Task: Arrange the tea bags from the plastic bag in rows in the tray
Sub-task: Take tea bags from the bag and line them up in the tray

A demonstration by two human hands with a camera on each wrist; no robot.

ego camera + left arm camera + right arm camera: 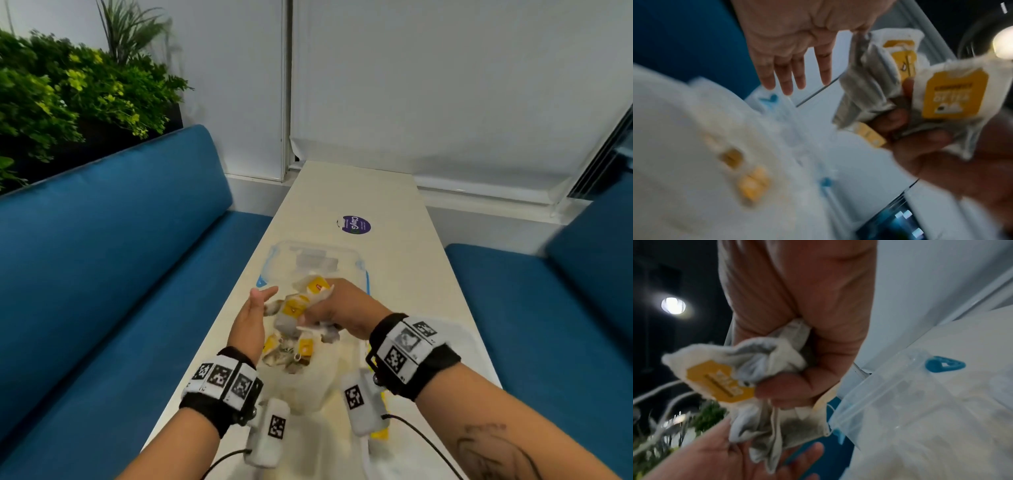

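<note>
My right hand [337, 308] grips a bunch of tea bags [301, 301] with yellow tags, held above the table; the same bunch [910, 91] shows in the left wrist view and, as white bags with a yellow tag, the tea bags [748, 381] in the right wrist view. My left hand [251, 317] is flat with straight fingers, palm toward the bunch, just left of it and holding nothing. Below lies the plastic bag [291, 356] with more tea bags. Beyond it sits the clear tray [315, 253] with blue clips.
The narrow white table [394, 274] runs away from me between two blue benches [120, 274]. A purple round sticker [356, 225] lies past the tray. Green plants [68, 89] stand behind the left bench. A white wall closes the far end.
</note>
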